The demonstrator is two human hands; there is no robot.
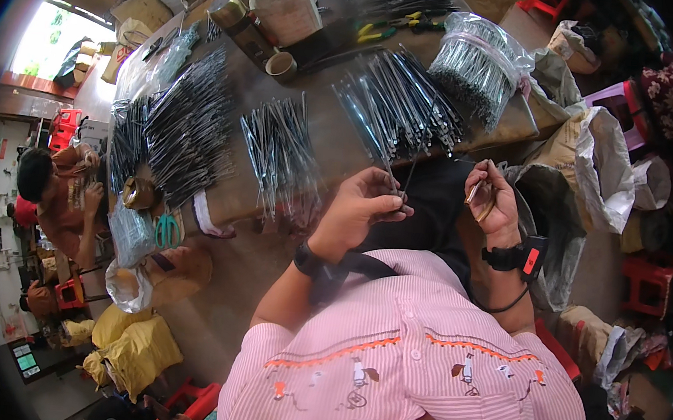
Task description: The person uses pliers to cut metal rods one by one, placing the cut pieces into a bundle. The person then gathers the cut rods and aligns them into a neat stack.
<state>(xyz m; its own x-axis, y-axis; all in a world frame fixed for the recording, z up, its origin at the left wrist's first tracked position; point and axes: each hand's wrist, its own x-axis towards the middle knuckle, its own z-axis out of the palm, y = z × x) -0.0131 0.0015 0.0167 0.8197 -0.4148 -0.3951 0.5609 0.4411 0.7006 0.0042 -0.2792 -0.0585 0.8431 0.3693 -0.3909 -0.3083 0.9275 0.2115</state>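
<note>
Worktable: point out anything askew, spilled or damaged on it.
Mildly askew: the loose rods near the table's front edge lie splayed, ends uneven, beside a compact plastic-wrapped bundle. Nothing looks plainly spilled or damaged.

Head view only: wide fisheye worn on the head, facing steeply down. Pink striped shirt (419, 361) closest, fills bottom centre. Left hand (369, 205) and right hand (495, 204) near, mid-frame. Desk (315, 84) beyond, toward top. Room farther off both sides, edges bending, dark rounded corners.
</note>
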